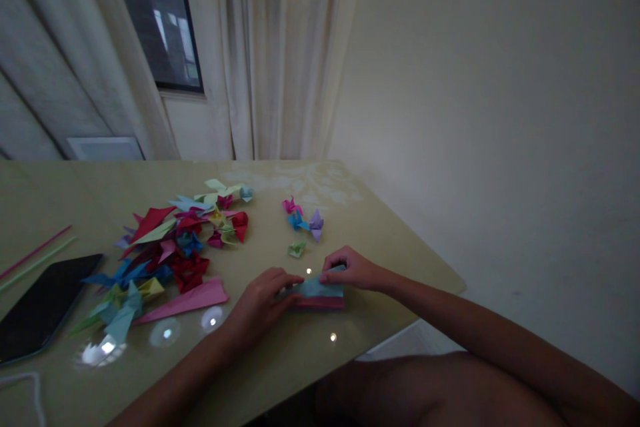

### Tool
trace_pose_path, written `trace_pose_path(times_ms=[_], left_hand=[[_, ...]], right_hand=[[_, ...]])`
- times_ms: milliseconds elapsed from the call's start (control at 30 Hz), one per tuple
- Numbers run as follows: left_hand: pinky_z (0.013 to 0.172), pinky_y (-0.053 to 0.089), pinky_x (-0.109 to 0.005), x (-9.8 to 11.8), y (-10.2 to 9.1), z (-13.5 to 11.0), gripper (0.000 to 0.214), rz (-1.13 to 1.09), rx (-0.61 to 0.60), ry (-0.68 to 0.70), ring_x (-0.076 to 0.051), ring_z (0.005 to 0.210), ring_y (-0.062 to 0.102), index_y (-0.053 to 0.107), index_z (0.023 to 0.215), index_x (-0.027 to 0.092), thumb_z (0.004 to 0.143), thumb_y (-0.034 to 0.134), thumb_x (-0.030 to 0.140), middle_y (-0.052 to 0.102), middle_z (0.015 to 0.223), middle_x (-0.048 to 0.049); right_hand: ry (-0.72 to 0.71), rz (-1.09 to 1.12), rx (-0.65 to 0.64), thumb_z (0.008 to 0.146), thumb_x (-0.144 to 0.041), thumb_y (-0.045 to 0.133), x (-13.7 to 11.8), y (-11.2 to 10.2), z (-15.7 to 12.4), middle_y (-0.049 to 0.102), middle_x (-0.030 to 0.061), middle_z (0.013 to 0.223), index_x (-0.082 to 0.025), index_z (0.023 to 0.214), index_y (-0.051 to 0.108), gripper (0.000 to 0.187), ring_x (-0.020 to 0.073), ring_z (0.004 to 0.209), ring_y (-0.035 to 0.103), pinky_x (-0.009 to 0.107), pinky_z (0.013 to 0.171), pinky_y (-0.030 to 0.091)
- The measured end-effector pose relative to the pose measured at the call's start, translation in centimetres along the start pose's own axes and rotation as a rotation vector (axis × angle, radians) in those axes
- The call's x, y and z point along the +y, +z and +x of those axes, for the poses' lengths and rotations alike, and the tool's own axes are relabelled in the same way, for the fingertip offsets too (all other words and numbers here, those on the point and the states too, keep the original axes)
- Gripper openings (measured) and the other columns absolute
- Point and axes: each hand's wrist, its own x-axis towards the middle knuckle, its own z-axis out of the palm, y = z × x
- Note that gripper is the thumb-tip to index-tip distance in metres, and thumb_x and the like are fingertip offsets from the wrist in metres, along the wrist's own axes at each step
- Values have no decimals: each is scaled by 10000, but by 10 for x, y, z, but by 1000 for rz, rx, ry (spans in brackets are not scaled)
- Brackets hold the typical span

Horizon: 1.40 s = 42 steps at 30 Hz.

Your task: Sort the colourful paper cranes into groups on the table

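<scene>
Bare forearms (200,367) lead to the grip: right hand (359,270) pinching the right end of the blue-and-pink paper (320,289), left hand (263,295) touching its left end, pinch or not I cannot tell. Squaring edges before pressing should keep creases crisp. Beneath is the tabletop (395,240); folded shapes (190,271) lie leftward.

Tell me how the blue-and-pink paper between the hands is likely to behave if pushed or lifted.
The blue-and-pink paper looks thin and flat, so it is probably light and unlikely to roll. The table looks glossy, with bright reflections, so a push may slide it easily. Being paper, it would probably bend or crease if gripped hard.
</scene>
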Motion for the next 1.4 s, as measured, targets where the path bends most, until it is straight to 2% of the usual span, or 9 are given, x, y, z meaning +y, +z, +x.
trace_pose_path(times_ms=[200, 367, 567, 700, 867, 1033, 1167, 1300, 1400], left_hand=[[804, 557, -308, -4, -1, 1, 245, 213, -103, 132, -218, 916, 686, 756, 1199, 248, 972, 666, 261, 731, 971, -74], [783, 553, -269, 2, -3, 2, 179, 69, -26, 73, -175, 873, 689, 749, 1059, 228, 1010, 577, 240, 718, 963, -59], [789, 553, -235, 9, -5, 2, 125, -87, 76, 121, -145, 878, 703, 714, 995, 221, 998, 594, 186, 723, 952, -32], [846, 570, -256, 7, -4, 0, 115, -96, 131, 152, -159, 959, 717, 707, 975, 221, 982, 606, 166, 723, 1039, -54], [885, 579, -278, 2, -4, 0, 111, -70, 43, 112, -172, 1004, 715, 718, 1041, 230, 962, 651, 189, 713, 1102, -61], [858, 566, -261, -3, -4, 1, 129, -24, -96, 81, -165, 971, 711, 717, 1079, 226, 970, 653, 197, 724, 1077, -52], [860, 543, -303, -4, -1, 0, 116, 108, -139, 108, -193, 964, 697, 729, 1044, 228, 972, 644, 196, 741, 1035, -53], [864, 513, -351, -3, 1, 2, 81, 215, -175, 102, -224, 961, 692, 752, 999, 239, 964, 687, 274, 758, 1010, -52], [882, 514, -363, -11, -9, 7, 161, 270, -86, 48, -227, 989, 696, 763, 1027, 243, 1005, 616, 304, 761, 1052, -63]], right_hand=[[55, -97, -38, 801, -592, 822, 9, 3, 0, 580, -31, 587, -124, 721, 760, 479, 92, 567, 434, 231, 542, 313], [54, 54, -26, 752, -634, 852, 4, 5, 1, 632, -12, 665, -137, 771, 740, 511, 114, 608, 504, 245, 588, 376], [10, 54, 14, 758, -657, 848, -1, 1, -1, 538, -60, 633, -151, 1009, 770, 571, 100, 584, 424, 231, 560, 310], [41, 121, 12, 802, -688, 787, 2, 3, 0, 697, 22, 821, -147, 939, 775, 558, 156, 757, 586, 269, 679, 444], [129, 169, 15, 683, -568, 919, 10, 4, 1, 659, -15, 726, -140, 863, 750, 494, 115, 646, 532, 234, 587, 393], [122, 5, -15, 758, -587, 853, 10, 1, -2, 566, -43, 632, -137, 781, 716, 471, 90, 578, 426, 226, 532, 303], [70, -179, -20, 795, -549, 826, 11, 2, -4, 491, -62, 600, -148, 746, 683, 429, 89, 568, 392, 232, 534, 272], [-33, -342, 72, 739, -477, 881, 11, 4, -4, 543, -28, 757, -161, 811, 690, 376, 120, 675, 478, 236, 606, 353], [-96, -422, 81, 722, -457, 911, 7, 4, -6, 576, 12, 928, -179, 948, 729, 401, 151, 791, 531, 254, 694, 422]])
